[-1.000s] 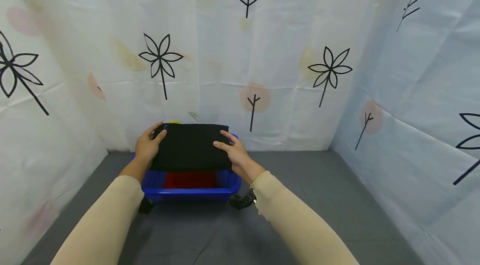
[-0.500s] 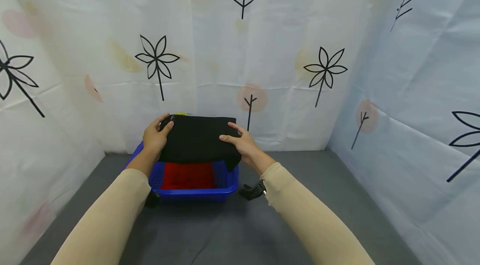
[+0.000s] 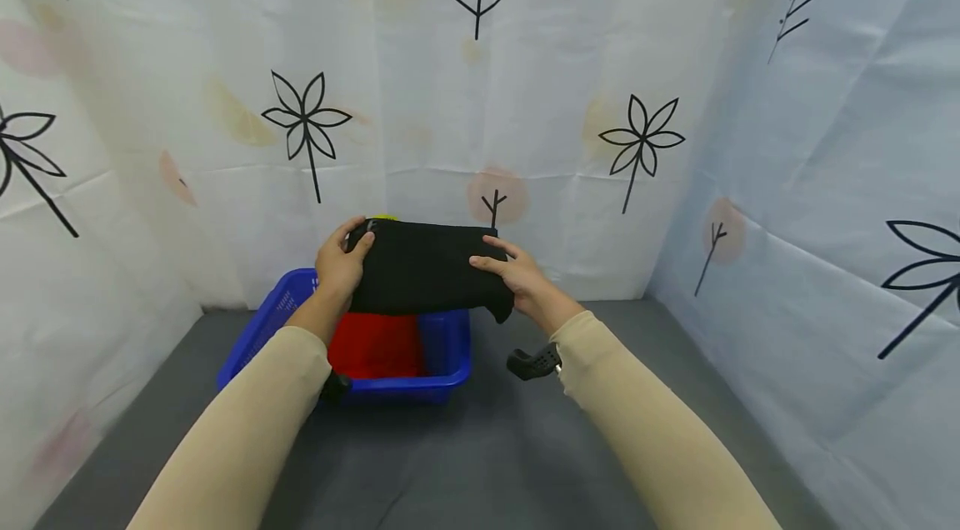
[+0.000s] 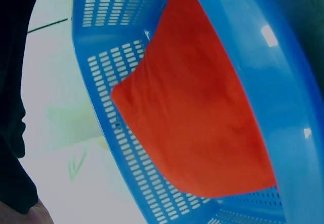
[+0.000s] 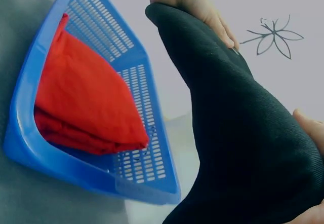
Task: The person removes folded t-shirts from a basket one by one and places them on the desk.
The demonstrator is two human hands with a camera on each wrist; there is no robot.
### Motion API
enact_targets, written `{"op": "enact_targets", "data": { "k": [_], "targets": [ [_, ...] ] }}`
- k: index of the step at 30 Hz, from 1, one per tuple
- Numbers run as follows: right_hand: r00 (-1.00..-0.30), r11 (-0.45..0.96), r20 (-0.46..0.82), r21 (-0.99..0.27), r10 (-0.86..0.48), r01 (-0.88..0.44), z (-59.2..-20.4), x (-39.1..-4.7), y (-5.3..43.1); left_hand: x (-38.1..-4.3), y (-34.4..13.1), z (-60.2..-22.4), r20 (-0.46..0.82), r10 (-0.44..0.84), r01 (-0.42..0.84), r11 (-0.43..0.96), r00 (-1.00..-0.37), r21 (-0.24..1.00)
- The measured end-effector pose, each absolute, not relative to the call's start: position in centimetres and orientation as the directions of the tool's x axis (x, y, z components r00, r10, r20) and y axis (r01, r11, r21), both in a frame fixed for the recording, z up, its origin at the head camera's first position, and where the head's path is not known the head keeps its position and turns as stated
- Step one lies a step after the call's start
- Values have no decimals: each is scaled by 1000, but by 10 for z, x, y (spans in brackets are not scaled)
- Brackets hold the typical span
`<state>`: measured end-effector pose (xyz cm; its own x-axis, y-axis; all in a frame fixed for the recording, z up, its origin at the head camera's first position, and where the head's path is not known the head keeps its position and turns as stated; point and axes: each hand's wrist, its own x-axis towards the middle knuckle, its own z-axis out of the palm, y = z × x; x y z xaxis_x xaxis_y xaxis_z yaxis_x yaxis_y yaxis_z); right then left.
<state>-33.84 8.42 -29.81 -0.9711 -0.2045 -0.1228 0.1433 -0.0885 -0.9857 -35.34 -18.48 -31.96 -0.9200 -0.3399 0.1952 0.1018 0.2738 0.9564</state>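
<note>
Both hands hold up a folded black cloth (image 3: 427,267) in the head view, by its two ends. My left hand (image 3: 341,263) grips the left end, thumb in front. My right hand (image 3: 528,284) grips the right end the same way, and a corner droops below it. Beneath and to the left stands a blue plastic basket (image 3: 412,384) with slotted walls. A folded red cloth (image 3: 375,347) lies inside; the right wrist view shows this red cloth (image 5: 86,92) in layers. The black cloth (image 5: 243,122) hangs apart from the basket there.
A grey surface (image 3: 465,463) carries the basket. White curtains (image 3: 420,97) with plant drawings close off the back and both sides. A small yellow patch (image 3: 385,217) shows just behind the black cloth's top edge. Dark wrist devices (image 3: 534,363) sit under the sleeves.
Both hands have raised the black cloth and carried it to the right. More of the basket and the red cloth is uncovered. The view has shifted slightly.
</note>
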Motion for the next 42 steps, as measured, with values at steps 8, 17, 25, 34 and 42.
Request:
{"op": "enact_targets", "data": {
  "k": [8, 17, 25, 34, 42],
  "targets": [
    [-979, -83, -71, -993, -190, 88, -310, -340, 113, -359, -159, -325, 181, -325, 104, 239, -928, 965],
    [-976, -86, -23, -995, -217, 42, -319, -341, 149, -365, -129, -338, 149, -271, 102, 181, -951, 978],
    [-985, -84, -28, -996, -168, 43, -324, -342, 177, -373, -100, -350, 132, -235, 107, 117, -963, 987],
    [-992, 73, 34, -996, -124, -43, -332, -351, 218, -380, -60, -362, 137, -122, 125, 100, -983, 987],
    [-991, 226, 100, -967, -87, -117, -346, -358, 248, -379, -27, -368, 108, -136, 91, 124, -985, 988]
  ]
}}
